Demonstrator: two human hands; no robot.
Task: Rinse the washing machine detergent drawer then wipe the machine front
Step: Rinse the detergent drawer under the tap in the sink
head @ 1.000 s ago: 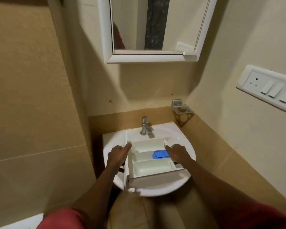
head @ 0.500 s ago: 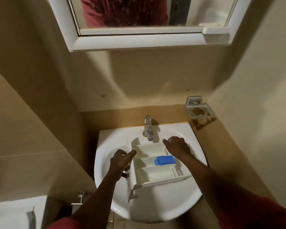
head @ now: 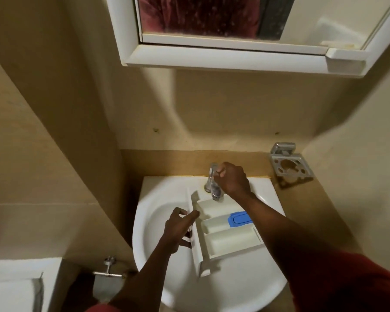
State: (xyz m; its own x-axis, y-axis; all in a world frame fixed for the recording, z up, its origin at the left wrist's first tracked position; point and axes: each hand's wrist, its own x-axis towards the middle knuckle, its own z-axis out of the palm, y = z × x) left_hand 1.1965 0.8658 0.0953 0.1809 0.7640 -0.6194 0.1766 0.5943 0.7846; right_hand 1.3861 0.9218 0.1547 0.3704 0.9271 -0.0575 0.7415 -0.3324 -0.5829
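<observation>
- The white drawer [head: 223, 230] lies inside the sink [head: 158, 221] with its open compartments facing up. Its far end is just below the tap [head: 213, 183] at the back of the sink, and its front panel faces the sink's left side.
- A blue flap [head: 240, 218] sits in the drawer's middle compartment, on the end nearer the sink's right side.
- Your left hand [head: 178, 228] is over the left half of the sink and grips the drawer's front panel. The thumb lies over the panel's top edge and the fingers are curled round its outer face.
- Your right hand [head: 233, 179] is at the back of the sink, its fingers clenched round the top of the tap.
- A white mirror cabinet [head: 212, 57] hangs on the wall above the sink, with red cloth reflected in the glass.
- A metal holder [head: 289, 163] is fixed to the wall just past the sink's back right corner.
- A metal fitting [head: 108, 270] juts from the wall below the sink's left edge.
</observation>
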